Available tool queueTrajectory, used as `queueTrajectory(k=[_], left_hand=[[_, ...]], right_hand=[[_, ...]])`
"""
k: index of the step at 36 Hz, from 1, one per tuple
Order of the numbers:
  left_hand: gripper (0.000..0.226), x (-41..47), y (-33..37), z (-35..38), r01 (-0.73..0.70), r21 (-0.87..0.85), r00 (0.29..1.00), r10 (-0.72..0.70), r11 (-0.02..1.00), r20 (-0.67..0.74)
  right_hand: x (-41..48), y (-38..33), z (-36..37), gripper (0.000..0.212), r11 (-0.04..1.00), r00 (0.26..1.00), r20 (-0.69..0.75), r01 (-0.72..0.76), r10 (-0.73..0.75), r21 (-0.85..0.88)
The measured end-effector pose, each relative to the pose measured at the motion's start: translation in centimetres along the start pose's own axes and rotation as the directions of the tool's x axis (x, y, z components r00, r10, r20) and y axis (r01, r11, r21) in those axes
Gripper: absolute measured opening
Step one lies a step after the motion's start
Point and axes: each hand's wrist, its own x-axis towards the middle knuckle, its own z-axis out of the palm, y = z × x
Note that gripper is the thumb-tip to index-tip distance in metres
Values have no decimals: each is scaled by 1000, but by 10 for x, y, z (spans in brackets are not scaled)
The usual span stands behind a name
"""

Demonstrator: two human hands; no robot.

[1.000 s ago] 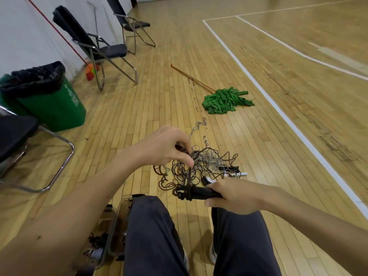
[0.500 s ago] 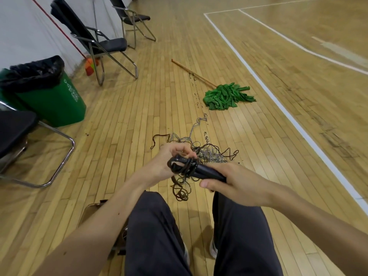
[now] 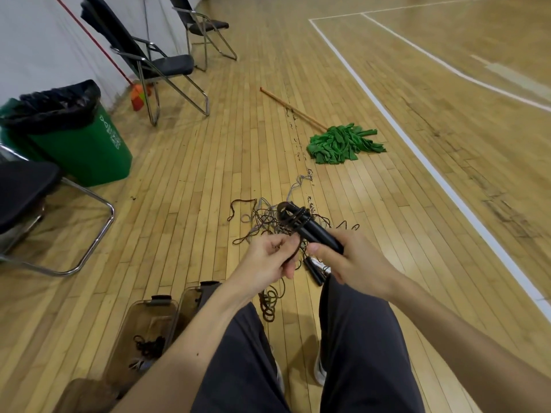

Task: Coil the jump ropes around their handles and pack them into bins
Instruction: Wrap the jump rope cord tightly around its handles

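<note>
Half a second before, the left hand [image 3: 268,259] had been up at the far tip of the black handles [image 3: 317,234], right by the wraps. Now it was lower and closer to the person, just beside the thumb of the right hand [image 3: 354,263]. The handles had also turned and now pointed away from the person and a bit to the left. The view had tipped down too, so more of the clear bin [image 3: 143,326] by the person's left leg showed. The green trash can [image 3: 92,150] had white marks on its side, but they were too blurry to read. The right hand was curled around the near end of the black handles and held them up above the floor [image 3: 208,174]. The dark rope [image 3: 293,217] was wound a few times around the far end of the handles, past the right hand's fingers. The left hand pinched a piece of that rope between its thumb and fingers, just under the handles. More loops of the rope hung down below the left hand, between the person's knees. A messy pile of ropes [image 3: 262,225] lay on the floor just past both hands. Another handle [image 3: 313,271] lay on the floor under the hands. The clear bin had a small dark bundle inside it.
</note>
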Motion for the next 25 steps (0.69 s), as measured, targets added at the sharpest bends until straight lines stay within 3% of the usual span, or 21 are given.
queueTrajectory(k=[5, 15, 21, 25], left_hand=[[43, -14, -23, 8, 25, 108, 996, -15, 994, -88], [41, -36, -48, 10, 152, 187, 987, -138, 971, -85], [20, -39, -44, 6, 133, 393, 991, -123, 910, -51], [22, -36, -34, 5, 82, 622, 997, -67, 779, -48]], right_hand=[[-2, 20, 16, 24, 990, 995, -49, -88, 83, -111], [-5, 56, 47, 25, 931, 978, -130, -198, 166, -305], [-2, 73, 47, 29, 884, 950, -169, -308, 264, -352], [-1, 76, 49, 28, 860, 934, -114, -356, 338, -364]])
